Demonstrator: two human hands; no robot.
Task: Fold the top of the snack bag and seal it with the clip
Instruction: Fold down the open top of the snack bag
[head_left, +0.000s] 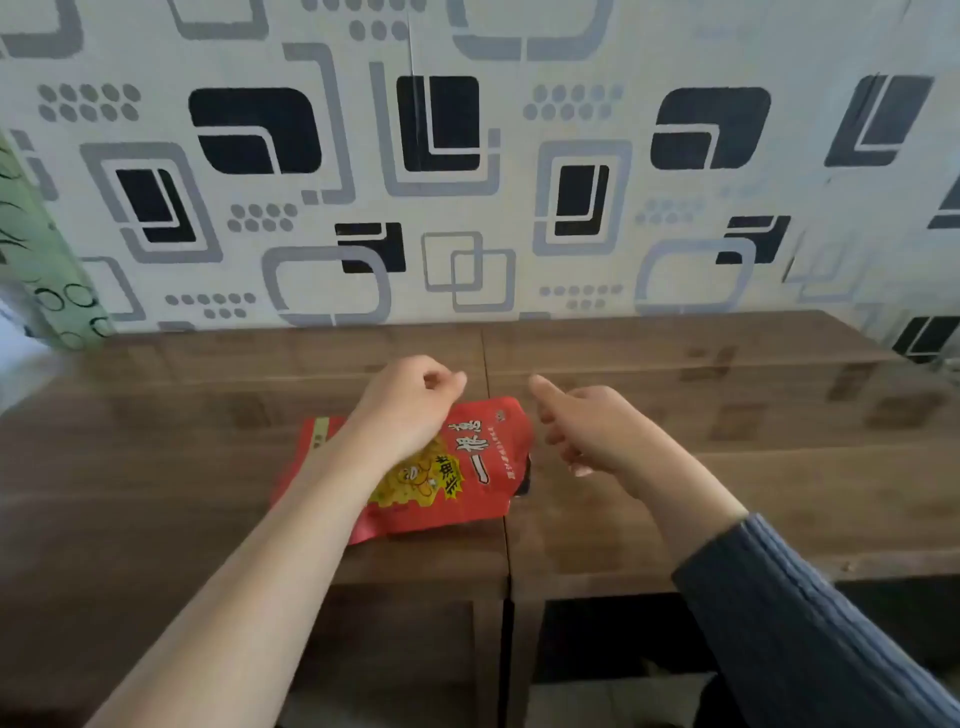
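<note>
Red snack bag lies flat on the wooden table, partly under the left forearm and just left of the right hand. Left hand hovers above the bag's far edge, fingers loosely curled, nothing held. Right hand is raised beside the bag, fingers half-curled, forefinger extended, also empty. A small dark object shows at the bag's right edge, below the right hand; cannot tell if it is the clip. Patterned wall stands beyond both hands.
</note>
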